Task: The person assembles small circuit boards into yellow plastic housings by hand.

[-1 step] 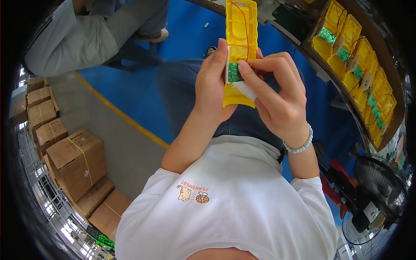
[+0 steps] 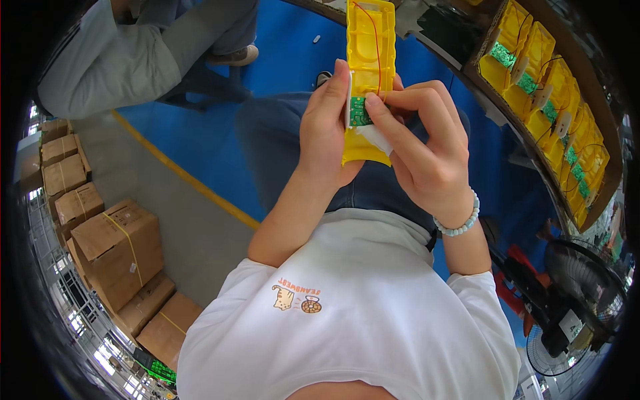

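A long yellow plastic housing half (image 2: 371, 41) is held upright in front of me, its ribbed inner side in view. My left hand (image 2: 325, 123) is closed around its left side, thumb along the edge, beside a narrow white part (image 2: 348, 100). Across the housing's lower part sits a small green circuit board (image 2: 359, 112). A thin red wire (image 2: 379, 50) runs down the inside towards it. My right hand (image 2: 430, 143) is closed, with the thumb tip on the board's upper right corner and the index finger close by. Under that hand lies a white piece (image 2: 375, 138), partly covered.
At the right, a cardboard box (image 2: 527, 127) holds several yellow housings (image 2: 573, 100) with green boards and wires. A black fan (image 2: 573, 293) stands at the lower right. Strapped cartons (image 2: 120, 247) are stacked at the left. Another person's leg (image 2: 207, 40) is at the upper left.
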A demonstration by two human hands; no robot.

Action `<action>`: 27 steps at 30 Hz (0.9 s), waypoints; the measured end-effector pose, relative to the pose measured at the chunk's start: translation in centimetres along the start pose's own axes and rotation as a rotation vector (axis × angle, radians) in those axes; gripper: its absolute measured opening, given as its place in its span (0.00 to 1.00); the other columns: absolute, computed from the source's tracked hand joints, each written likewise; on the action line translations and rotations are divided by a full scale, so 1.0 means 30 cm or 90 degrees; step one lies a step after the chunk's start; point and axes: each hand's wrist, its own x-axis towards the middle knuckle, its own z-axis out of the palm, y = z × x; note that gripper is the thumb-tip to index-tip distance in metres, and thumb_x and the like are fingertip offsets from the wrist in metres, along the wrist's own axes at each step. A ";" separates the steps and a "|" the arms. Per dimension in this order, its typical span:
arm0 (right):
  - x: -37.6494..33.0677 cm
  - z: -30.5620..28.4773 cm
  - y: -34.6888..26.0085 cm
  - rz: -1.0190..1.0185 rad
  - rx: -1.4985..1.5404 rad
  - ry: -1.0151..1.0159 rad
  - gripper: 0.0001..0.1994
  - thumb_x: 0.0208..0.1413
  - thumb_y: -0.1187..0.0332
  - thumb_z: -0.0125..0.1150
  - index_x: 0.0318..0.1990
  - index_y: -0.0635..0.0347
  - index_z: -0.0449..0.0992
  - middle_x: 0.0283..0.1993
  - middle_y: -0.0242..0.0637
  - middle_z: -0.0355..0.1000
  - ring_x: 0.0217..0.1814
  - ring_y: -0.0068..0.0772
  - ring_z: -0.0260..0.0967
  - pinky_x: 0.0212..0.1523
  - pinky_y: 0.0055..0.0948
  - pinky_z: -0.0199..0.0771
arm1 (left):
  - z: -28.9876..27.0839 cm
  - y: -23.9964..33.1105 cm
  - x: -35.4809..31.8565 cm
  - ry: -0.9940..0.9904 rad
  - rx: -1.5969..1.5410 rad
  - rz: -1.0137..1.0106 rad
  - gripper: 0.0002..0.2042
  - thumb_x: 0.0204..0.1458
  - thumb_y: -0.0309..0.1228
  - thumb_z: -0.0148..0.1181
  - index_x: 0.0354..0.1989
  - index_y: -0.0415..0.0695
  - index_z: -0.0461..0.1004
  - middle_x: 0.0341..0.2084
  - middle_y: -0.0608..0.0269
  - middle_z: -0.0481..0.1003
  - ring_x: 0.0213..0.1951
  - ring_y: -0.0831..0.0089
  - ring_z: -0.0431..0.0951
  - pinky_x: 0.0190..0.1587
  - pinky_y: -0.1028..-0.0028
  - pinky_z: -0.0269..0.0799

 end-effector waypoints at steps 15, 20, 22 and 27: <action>0.003 0.020 -0.001 0.189 0.083 0.120 0.22 0.31 0.83 0.66 0.41 0.66 0.77 0.42 0.41 0.73 0.43 0.41 0.70 0.38 0.30 0.74 | 0.000 -0.030 0.067 -0.072 -0.079 0.126 0.26 0.65 0.50 0.30 0.53 0.40 0.65 0.41 0.56 0.73 0.40 0.68 0.76 0.43 0.70 0.75; -0.015 0.033 -0.013 0.212 0.042 0.140 0.21 0.34 0.78 0.70 0.42 0.66 0.76 0.42 0.41 0.73 0.43 0.41 0.70 0.40 0.30 0.73 | -0.011 -0.026 0.085 -0.032 -0.036 0.204 0.26 0.64 0.50 0.31 0.54 0.40 0.63 0.45 0.55 0.70 0.42 0.66 0.75 0.46 0.65 0.72; -0.020 0.045 -0.024 0.251 0.066 0.142 0.22 0.34 0.76 0.72 0.42 0.66 0.76 0.42 0.40 0.73 0.42 0.41 0.70 0.40 0.30 0.73 | -0.018 -0.027 0.083 -0.054 -0.045 0.217 0.25 0.64 0.49 0.32 0.54 0.40 0.63 0.46 0.54 0.70 0.44 0.66 0.73 0.49 0.66 0.70; -0.010 0.053 -0.043 0.275 0.024 0.120 0.24 0.34 0.73 0.73 0.44 0.66 0.76 0.42 0.40 0.72 0.42 0.40 0.68 0.38 0.31 0.72 | -0.023 -0.049 0.084 -0.076 -0.021 0.238 0.25 0.64 0.49 0.33 0.56 0.40 0.61 0.48 0.54 0.69 0.47 0.66 0.71 0.51 0.67 0.69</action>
